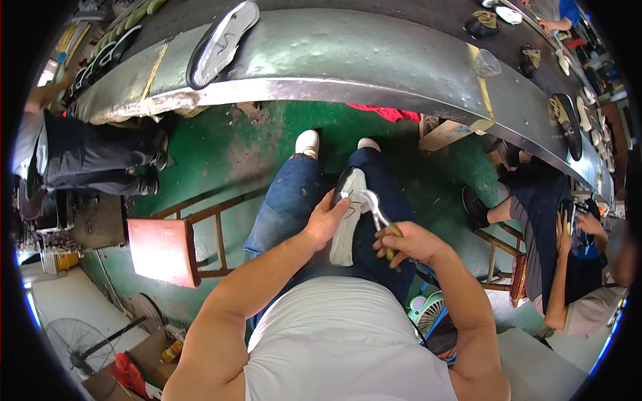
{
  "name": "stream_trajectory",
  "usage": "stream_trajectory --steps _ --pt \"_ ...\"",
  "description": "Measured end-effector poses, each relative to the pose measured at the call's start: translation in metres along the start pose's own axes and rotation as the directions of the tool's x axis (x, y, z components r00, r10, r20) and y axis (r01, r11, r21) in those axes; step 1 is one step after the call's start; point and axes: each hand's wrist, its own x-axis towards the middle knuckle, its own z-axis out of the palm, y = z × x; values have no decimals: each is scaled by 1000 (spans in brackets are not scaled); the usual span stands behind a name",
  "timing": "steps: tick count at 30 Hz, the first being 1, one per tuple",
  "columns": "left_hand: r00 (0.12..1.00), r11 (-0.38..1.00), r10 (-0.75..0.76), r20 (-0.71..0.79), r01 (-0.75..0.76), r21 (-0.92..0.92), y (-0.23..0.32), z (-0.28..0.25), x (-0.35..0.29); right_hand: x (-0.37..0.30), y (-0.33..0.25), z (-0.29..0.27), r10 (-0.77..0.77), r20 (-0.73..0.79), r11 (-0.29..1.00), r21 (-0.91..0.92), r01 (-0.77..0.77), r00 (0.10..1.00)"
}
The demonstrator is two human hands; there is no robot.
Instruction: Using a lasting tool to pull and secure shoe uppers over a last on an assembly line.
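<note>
My left hand (325, 220) is closed round a shoe (344, 237) that rests over my lap, its whitish underside turned up and a dark edge showing at the toe. A curved dark line is drawn on that underside. In my right hand (413, 243) is a pair of shoemaker's pincers (376, 206) with a shiny metal head and yellow-green handles. The pincers' head touches or lies very close to the shoe's right edge; I cannot tell whether the jaws grip anything. A similar dark shoe (222, 47) lies underside up on the metal-edged bench (321, 50).
More shoes (568, 125) stand along the bench at right. A stool with a reddish seat (162, 248) is on my left. People (93, 152) are at the left and a seated person (552, 247) at the right. A green fan (428, 311) sits beside my right hip.
</note>
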Motion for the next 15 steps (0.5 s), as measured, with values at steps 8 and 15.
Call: stream_trajectory --steps 8,15 --pt "996 962 23 -83 0 275 6 6 -1 28 -49 6 -375 -45 283 -957 68 926" --pt "999 912 -49 -22 54 406 26 10 -8 19 -50 13 -505 -12 466 -846 261 863"
